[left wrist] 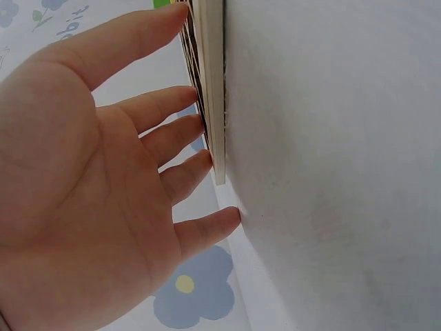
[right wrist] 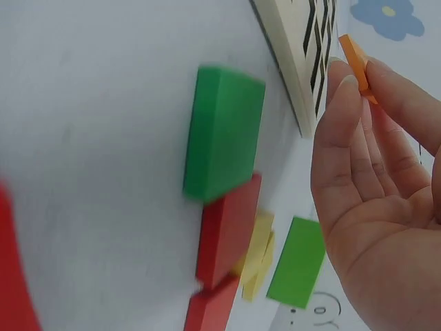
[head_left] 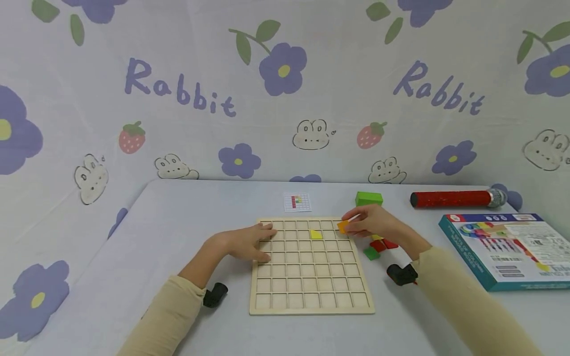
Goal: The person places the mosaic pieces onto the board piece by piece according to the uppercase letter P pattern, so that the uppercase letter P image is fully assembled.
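Note:
My right hand pinches an orange square tile between thumb and fingertips, over the upper right corner of a wooden grid board. The left hand rests with spread fingers on the board's left edge; the left wrist view shows its fingertips touching the rim. One yellow tile lies in a cell of the second row. Beside the board's right edge, below the right hand, are a green tile, red tiles and yellow tiles, partly hidden in the head view.
Behind the board lies a small pattern card with a coloured grid. A light green block stands at the back right. Farther right are a red microphone-like cylinder and a flat game box.

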`<state>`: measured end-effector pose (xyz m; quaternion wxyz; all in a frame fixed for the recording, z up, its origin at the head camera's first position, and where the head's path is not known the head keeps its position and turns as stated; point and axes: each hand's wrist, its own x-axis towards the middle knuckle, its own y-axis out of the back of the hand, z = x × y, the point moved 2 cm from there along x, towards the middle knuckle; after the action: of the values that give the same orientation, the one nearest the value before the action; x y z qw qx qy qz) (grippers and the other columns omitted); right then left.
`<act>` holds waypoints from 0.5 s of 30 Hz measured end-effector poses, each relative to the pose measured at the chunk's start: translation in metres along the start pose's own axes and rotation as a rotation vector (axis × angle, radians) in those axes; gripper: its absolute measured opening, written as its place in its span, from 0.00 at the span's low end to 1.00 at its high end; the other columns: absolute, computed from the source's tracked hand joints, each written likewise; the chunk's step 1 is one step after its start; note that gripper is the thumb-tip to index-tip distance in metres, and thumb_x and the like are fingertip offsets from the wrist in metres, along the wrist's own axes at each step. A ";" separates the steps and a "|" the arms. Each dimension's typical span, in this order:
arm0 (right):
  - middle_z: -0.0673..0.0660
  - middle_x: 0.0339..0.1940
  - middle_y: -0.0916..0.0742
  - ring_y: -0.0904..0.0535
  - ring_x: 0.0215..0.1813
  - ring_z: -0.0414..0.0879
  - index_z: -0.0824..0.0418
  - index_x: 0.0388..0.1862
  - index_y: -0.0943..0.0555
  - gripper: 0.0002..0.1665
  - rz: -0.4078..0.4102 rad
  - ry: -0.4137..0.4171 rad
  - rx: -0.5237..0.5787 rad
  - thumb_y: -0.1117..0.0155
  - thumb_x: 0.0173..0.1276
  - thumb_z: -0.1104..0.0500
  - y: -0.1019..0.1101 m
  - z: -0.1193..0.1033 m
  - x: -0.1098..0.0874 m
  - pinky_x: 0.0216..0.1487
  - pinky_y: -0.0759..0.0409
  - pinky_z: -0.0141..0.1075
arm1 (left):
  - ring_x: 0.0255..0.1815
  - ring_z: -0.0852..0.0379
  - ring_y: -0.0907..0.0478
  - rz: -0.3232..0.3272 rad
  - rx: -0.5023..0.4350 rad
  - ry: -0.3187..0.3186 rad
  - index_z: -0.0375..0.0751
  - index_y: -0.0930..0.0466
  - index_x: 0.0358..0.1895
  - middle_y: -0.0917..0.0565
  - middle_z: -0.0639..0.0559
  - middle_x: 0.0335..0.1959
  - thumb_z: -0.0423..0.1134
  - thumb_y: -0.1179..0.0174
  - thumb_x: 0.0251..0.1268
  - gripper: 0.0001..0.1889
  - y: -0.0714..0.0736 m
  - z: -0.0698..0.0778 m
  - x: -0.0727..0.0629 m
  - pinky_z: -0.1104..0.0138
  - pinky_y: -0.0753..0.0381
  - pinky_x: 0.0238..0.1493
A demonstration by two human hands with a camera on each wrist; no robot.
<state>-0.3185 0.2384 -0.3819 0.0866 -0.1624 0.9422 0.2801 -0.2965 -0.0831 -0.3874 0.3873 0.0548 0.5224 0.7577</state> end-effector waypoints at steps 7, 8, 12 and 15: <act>0.62 0.45 0.18 0.18 0.39 0.49 0.69 0.53 0.22 0.20 -0.022 -0.009 0.055 0.33 0.64 0.62 -0.013 -0.005 0.006 0.44 0.19 0.35 | 0.76 0.46 0.60 -0.004 0.002 0.010 0.41 0.47 0.75 0.53 0.44 0.76 0.46 0.41 0.67 0.37 0.000 0.001 0.001 0.54 0.54 0.71; 0.62 0.45 0.18 0.18 0.39 0.49 0.68 0.53 0.22 0.21 -0.022 -0.013 0.062 0.32 0.63 0.62 -0.015 -0.006 0.007 0.44 0.19 0.35 | 0.76 0.46 0.60 -0.004 0.002 0.010 0.42 0.47 0.75 0.53 0.44 0.76 0.46 0.41 0.67 0.37 0.000 0.000 0.001 0.53 0.54 0.71; 0.61 0.45 0.17 0.18 0.38 0.48 0.67 0.52 0.21 0.20 -0.024 -0.026 0.070 0.32 0.63 0.61 -0.023 -0.009 0.014 0.42 0.19 0.34 | 0.76 0.45 0.60 0.000 0.000 0.007 0.43 0.46 0.75 0.53 0.43 0.76 0.46 0.41 0.67 0.36 0.000 -0.001 0.001 0.51 0.53 0.71; 0.61 0.44 0.17 0.18 0.37 0.48 0.66 0.52 0.21 0.19 -0.034 -0.018 0.070 0.32 0.63 0.61 -0.029 -0.012 0.017 0.42 0.19 0.34 | 0.75 0.44 0.61 0.001 0.004 0.004 0.44 0.45 0.75 0.53 0.43 0.76 0.45 0.41 0.67 0.35 0.000 -0.001 0.001 0.51 0.54 0.71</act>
<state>-0.3247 0.2043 -0.3909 0.1055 -0.1727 0.9477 0.2468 -0.2976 -0.0832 -0.3885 0.3856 0.0542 0.5246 0.7571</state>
